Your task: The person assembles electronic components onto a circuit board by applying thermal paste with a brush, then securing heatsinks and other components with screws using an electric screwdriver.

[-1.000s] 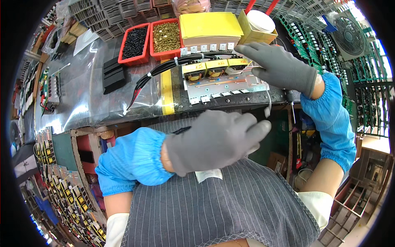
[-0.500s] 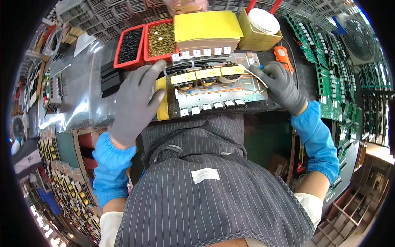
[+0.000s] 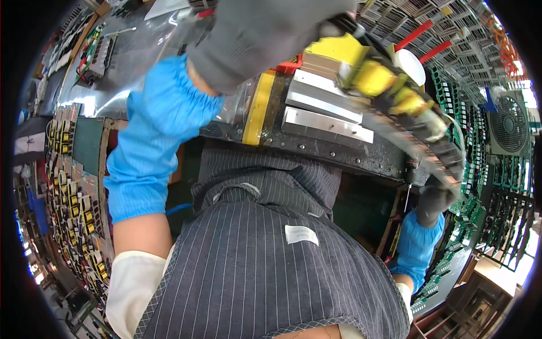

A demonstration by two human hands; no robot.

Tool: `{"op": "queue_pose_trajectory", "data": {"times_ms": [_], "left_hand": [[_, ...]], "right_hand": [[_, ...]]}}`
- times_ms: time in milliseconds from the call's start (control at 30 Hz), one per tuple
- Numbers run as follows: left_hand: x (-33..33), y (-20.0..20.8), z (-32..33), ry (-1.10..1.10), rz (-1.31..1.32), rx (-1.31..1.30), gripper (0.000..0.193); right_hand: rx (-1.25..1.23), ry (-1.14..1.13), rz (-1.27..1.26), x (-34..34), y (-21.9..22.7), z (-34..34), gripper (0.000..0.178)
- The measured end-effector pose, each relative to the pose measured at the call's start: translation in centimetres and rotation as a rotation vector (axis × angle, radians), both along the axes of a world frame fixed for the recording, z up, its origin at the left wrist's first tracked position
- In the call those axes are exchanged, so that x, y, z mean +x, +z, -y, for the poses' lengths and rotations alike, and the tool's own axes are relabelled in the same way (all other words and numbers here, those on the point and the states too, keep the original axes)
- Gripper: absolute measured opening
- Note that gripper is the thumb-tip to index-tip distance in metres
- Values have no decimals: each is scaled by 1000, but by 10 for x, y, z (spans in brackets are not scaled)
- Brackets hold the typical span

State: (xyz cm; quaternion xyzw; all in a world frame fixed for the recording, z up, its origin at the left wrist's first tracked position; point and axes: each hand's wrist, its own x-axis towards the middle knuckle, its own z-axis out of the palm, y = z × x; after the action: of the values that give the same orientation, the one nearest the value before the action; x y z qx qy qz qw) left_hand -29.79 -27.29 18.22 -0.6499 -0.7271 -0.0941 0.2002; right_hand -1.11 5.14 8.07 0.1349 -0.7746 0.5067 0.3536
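Observation:
A circuit board (image 3: pixel 398 133) with yellow-topped transformers (image 3: pixel 372 78) and black cables hangs tilted in the air, blurred by motion, above the right part of the bench. My right hand (image 3: pixel 440 183), in a grey glove, is closed on its lower right end. My left hand (image 3: pixel 271 42), also gloved, reaches across the top of the picture to the board's upper end; its fingers are closed there by the cables, though smeared and partly cut off. Below the board, two silver metal bars (image 3: pixel 327 125) lie on the dark bench, beside a yellow strip (image 3: pixel 259 110).
Behind the board are a stack of yellow-topped sheets (image 3: pixel 339 48), a red bin (image 3: pixel 289 65) and a round white lid (image 3: pixel 410 66). A screwdriver (image 3: pixel 410 175) hangs at the bench's front edge. Racked green boards and a fan (image 3: pixel 508 124) stand right; a wired part (image 3: pixel 97 56) lies far left.
The circuit board has come up off the metal bars and swung to the right, tilting. My left hand has moved up and right to its far end; my right hand has moved down and right.

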Motion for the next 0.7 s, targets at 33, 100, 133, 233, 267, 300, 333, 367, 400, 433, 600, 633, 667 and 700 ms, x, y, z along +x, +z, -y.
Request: {"op": "queue_pose_trajectory", "data": {"times_ms": [33, 100, 133, 233, 267, 300, 333, 367, 400, 433, 600, 633, 667, 700], "left_hand": [[2, -8, -4, 2, 11, 7, 75], [14, -37, -23, 10, -188, 262, 27], [14, -55, -28, -12, -185, 286, 26], [17, -90, -19, -28, 83, 91, 27], [15, -98, -14, -53, 155, 76, 27], [15, -104, -10, -61, 165, 81, 27], [14, -110, -5, -46, 246, 40, 27], [13, -114, -1, -30, 326, -3, 28], [14, -113, 4, -4, 417, -53, 29], [13, -115, 7, -5, 424, -48, 29], [7, -133, 15, 113, 757, -143, 32], [6, -136, 16, 113, 760, -138, 32], [5, -139, 16, 122, 817, -169, 32], [5, -141, 17, 133, 872, -201, 33]], "right_hand": [[-438, -224, -1, 11, -9, 14, 37], [772, -736, 63, 24, -2, -1, 43], [237, -648, 175, 19, -2, 15, 42], [-258, -493, 398, -1, 1, 38, 44], [-380, -436, 444, -5, -1, 41, 45], [-501, -379, 489, -6, -3, 42, 45], [-506, -361, 497, -8, -7, 40, 40], [-301, -392, 542, -10, -12, 33, 42], [-335, -374, 552, -14, -13, 33, 44], [-369, -355, 561, -19, -13, 32, 45], [-545, -228, 689, -40, -16, 16, 47], [-650, -174, 702, -42, -18, 13, 45], [-490, -212, 711, -42, -17, 15, 45], [-332, -246, 716, -43, -18, 19, 44]]}}
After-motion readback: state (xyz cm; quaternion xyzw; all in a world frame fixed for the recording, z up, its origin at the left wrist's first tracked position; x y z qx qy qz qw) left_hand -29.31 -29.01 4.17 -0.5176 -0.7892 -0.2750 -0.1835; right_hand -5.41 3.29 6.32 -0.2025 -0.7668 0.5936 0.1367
